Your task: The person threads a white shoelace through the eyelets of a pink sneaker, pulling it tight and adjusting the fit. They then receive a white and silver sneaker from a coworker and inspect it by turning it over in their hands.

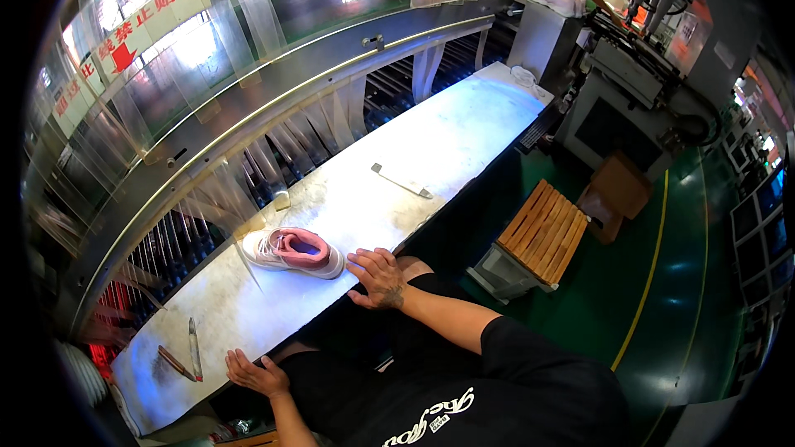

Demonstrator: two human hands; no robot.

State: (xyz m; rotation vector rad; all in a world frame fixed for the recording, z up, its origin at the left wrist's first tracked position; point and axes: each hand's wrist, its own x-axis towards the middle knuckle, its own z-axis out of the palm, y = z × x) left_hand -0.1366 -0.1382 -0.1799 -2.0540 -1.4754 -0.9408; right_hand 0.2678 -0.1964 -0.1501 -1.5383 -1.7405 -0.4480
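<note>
A white sneaker with a pink lining (pixel 294 251) lies on its side on the long metal worktable (pixel 431 136). My right hand (pixel 377 276) rests at the table's front edge just right of the sneaker, fingers spread, holding nothing. My left hand (pixel 257 372) rests on the table edge farther left, open and empty. Two pen-like tools (pixel 187 352) lie on the table just beyond my left hand.
A flat metal strip (pixel 401 180) lies mid-table. Clear plastic strip curtains (pixel 248 116) hang over a conveyor opening behind the table. A wooden slatted stool (pixel 542 236) stands on the green floor to the right, near a cardboard box (pixel 617 190) and a grey machine (pixel 638 91).
</note>
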